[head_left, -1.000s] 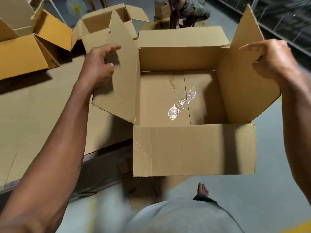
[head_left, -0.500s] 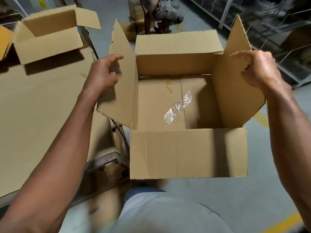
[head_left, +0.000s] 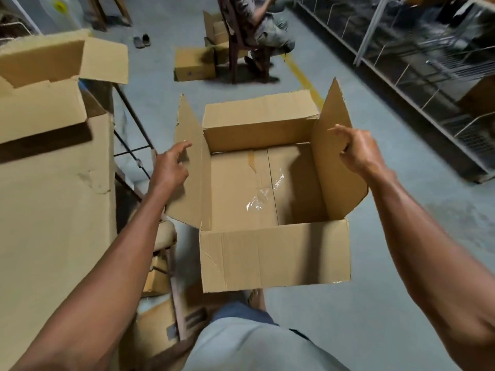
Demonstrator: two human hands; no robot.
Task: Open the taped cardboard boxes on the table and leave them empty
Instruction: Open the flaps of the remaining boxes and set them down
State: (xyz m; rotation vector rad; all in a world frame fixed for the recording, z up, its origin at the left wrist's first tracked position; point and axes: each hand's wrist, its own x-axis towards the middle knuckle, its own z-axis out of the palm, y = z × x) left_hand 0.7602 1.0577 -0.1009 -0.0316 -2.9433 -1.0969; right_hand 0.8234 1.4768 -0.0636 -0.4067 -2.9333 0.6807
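1. Left hand [head_left: 168,170] grip: pinching the box's [head_left: 273,253] left flap [head_left: 188,178], forefinger out straight.
2. Right hand [head_left: 357,151] grip: clenched on the right flap [head_left: 334,167].
3. Box hangs between the two grips, off the surface [head_left: 53,210], over the floor [head_left: 388,303]. All flaps up; only loose tape [head_left: 261,199] inside.
4. Risk: load rides on thin flaps alone. A crease could tear or a pinch slip, so the box tilts and drops.

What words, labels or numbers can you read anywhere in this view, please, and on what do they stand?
None can be read.
Held box: plain cardboard, no print showing.
Closed box on the floor: a small dark mark, too small to read.
Box under the table: dark printed blocks, too blurred to read.
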